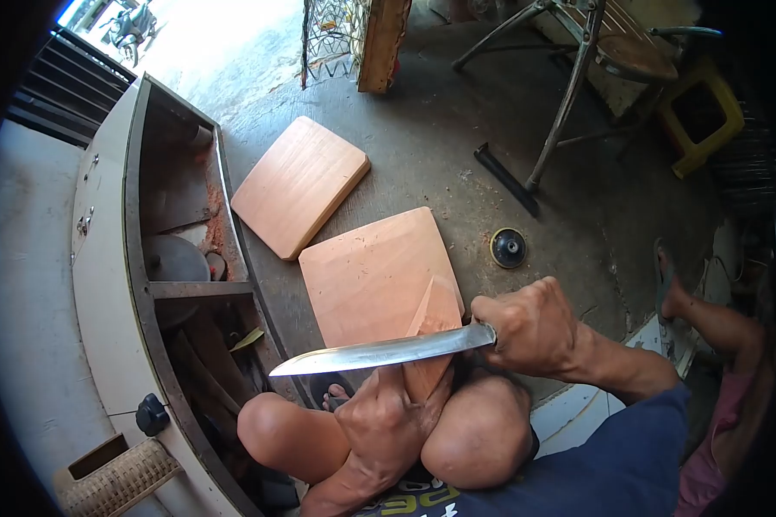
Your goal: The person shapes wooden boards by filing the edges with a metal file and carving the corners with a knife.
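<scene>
My right hand is closed round the handle of a long knife, its blade pointing left. The blade crosses over a tapered piece of wood; I cannot tell whether the edge touches it. Between my knees, my left hand grips the lower part of that wood piece, whose narrow end points up and away. Just beyond lies a square wooden board with rounded corners. A second thick board rests on the floor farther left.
An open cabinet with tools and dust runs along the left. A black round disc and a dark bar lie on the floor. A metal-legged chair and yellow stool stand at upper right. Another person's leg is at right.
</scene>
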Demonstrator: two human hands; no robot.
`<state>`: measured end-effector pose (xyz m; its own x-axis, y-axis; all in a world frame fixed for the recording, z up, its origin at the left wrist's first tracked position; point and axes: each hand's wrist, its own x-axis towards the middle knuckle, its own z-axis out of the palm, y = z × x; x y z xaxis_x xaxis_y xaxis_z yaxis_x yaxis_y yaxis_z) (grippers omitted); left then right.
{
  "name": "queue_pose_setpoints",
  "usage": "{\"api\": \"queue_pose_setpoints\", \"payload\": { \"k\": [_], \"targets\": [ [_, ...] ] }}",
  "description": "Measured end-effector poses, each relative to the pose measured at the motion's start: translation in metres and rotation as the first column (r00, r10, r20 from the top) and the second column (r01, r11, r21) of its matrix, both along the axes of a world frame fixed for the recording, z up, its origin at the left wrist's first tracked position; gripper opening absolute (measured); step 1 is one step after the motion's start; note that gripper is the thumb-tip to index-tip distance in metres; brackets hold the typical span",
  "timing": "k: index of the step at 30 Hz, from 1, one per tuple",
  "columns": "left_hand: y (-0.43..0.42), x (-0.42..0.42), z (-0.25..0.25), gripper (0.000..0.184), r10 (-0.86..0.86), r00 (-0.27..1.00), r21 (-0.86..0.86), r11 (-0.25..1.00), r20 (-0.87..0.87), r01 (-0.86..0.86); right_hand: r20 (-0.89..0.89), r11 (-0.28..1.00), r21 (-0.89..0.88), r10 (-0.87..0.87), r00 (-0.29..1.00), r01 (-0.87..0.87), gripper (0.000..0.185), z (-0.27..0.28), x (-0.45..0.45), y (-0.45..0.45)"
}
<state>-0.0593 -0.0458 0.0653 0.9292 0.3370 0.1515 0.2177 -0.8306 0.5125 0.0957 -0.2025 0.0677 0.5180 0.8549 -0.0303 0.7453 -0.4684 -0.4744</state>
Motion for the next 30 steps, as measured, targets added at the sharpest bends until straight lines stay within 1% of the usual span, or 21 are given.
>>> {"api": "queue_pose_setpoints", "payload": {
  "k": [3, 6, 7, 9, 10, 12, 13, 14, 15, 16, 17, 19, 20, 21, 22, 23, 24, 25, 26, 28, 30],
  "targets": [
    [0.003, 0.000, -0.002, 0.049, -0.025, 0.999, 0.004, 1.000, 0.023, 0.025, 0.025, 0.998, -0.064, -0.015, 1.000, 0.016, 0.021, 0.004, -0.001, 0.001],
    [0.000, -0.001, -0.005, 0.051, -0.021, 0.997, -0.013, 1.000, 0.068, 0.022, 0.027, 0.997, -0.066, -0.036, 0.999, 0.038, 0.020, -0.002, -0.003, -0.001],
    [0.000, -0.003, -0.004, 0.051, -0.021, 0.998, -0.020, 1.000, 0.066, 0.023, 0.025, 0.997, -0.072, -0.037, 0.999, 0.038, 0.020, -0.004, -0.004, -0.004],
    [0.001, -0.002, 0.000, 0.051, -0.035, 0.999, 0.022, 0.999, -0.027, 0.036, 0.072, 0.995, -0.012, -0.101, 0.992, 0.102, 0.021, -0.009, 0.001, -0.009],
    [0.002, 0.000, 0.002, 0.051, -0.035, 0.999, 0.029, 0.999, -0.015, 0.036, 0.084, 0.995, -0.004, -0.102, 0.991, 0.102, 0.021, -0.016, 0.005, -0.012],
    [-0.002, -0.004, 0.005, 0.051, -0.050, 0.996, 0.057, 0.997, -0.076, 0.055, 0.361, 0.941, -0.153, -0.230, 0.904, 0.301, 0.022, -0.043, 0.015, -0.031],
    [0.001, -0.014, 0.006, 0.051, -0.068, 0.995, 0.081, 0.994, -0.068, 0.074, 0.256, 0.864, -0.255, -0.372, 0.892, 0.433, 0.022, -0.083, 0.045, -0.075],
    [0.009, -0.035, 0.008, 0.051, -0.087, 0.995, 0.091, 0.992, -0.054, 0.092, 0.185, 0.754, -0.373, -0.511, 0.840, 0.541, 0.023, -0.123, 0.075, -0.118],
    [0.009, -0.046, 0.004, 0.051, -0.043, 0.999, 0.083, 0.996, -0.002, 0.043, 0.181, 0.701, -0.378, -0.585, 0.791, 0.605, 0.021, -0.134, 0.084, -0.136],
    [0.002, -0.016, -0.016, 0.051, 0.018, 0.990, 0.047, 0.999, 0.137, -0.025, 0.198, 0.779, -0.203, -0.560, 0.804, 0.593, 0.020, -0.103, 0.069, -0.115],
    [0.003, 0.005, -0.018, 0.051, 0.038, 0.987, 0.047, 0.998, 0.155, -0.046, 0.172, 0.845, -0.047, -0.518, 0.838, 0.533, 0.020, -0.072, 0.049, -0.092],
    [-0.004, -0.026, 0.006, 0.053, 0.031, 0.996, 0.040, 0.999, -0.080, -0.028, 0.023, 0.918, 0.118, -0.383, 0.924, 0.377, 0.019, -0.019, 0.008, -0.046],
    [-0.002, -0.015, -0.002, 0.054, 0.034, 0.996, 0.061, 0.998, -0.077, -0.029, 0.018, 0.943, 0.190, -0.283, 0.959, 0.275, 0.019, -0.011, 0.004, -0.035],
    [0.000, -0.008, -0.003, 0.056, -0.001, 1.000, 0.059, 0.998, 0.015, 0.000, 0.063, 0.968, 0.192, -0.178, 0.982, 0.163, 0.019, -0.006, 0.006, -0.027],
    [0.000, -0.006, -0.001, 0.058, -0.006, 1.000, 0.003, 1.000, -0.004, 0.006, 0.105, 0.980, 0.192, -0.070, 0.992, 0.049, 0.020, -0.001, 0.008, -0.020],
    [-0.002, -0.007, -0.001, 0.055, -0.003, 1.000, 0.048, 0.999, -0.020, 0.004, 0.072, 0.996, 0.089, 0.012, 0.997, -0.019, 0.025, 0.002, 0.010, -0.015],
    [-0.003, -0.008, -0.001, 0.053, -0.003, 0.999, 0.090, 0.996, -0.041, 0.006, 0.054, 0.996, 0.089, 0.013, 0.998, -0.018, 0.025, 0.002, 0.008, -0.012],
    [-0.004, -0.007, -0.001, 0.053, -0.004, 0.999, 0.091, 0.996, -0.040, 0.008, 0.047, 0.998, 0.035, 0.054, 0.997, -0.056, 0.024, 0.003, 0.011, -0.008],
    [-0.005, -0.005, 0.001, 0.056, -0.005, 1.000, 0.053, 0.999, -0.022, 0.006, 0.038, 0.995, -0.021, 0.094, 0.995, -0.094, 0.023, 0.002, 0.013, -0.006],
    [-0.004, -0.005, -0.001, 0.060, 0.000, 1.000, 0.002, 1.000, -0.022, 0.000, 0.031, 0.995, -0.021, 0.101, 0.994, -0.100, 0.021, -0.006, 0.011, -0.003],
    [-0.003, -0.005, -0.005, 0.058, 0.000, 0.998, -0.042, 0.999, 0.063, 0.003, 0.003, 0.997, -0.005, 0.072, 0.997, -0.072, 0.020, -0.013, 0.007, -0.001]
  ]
}}
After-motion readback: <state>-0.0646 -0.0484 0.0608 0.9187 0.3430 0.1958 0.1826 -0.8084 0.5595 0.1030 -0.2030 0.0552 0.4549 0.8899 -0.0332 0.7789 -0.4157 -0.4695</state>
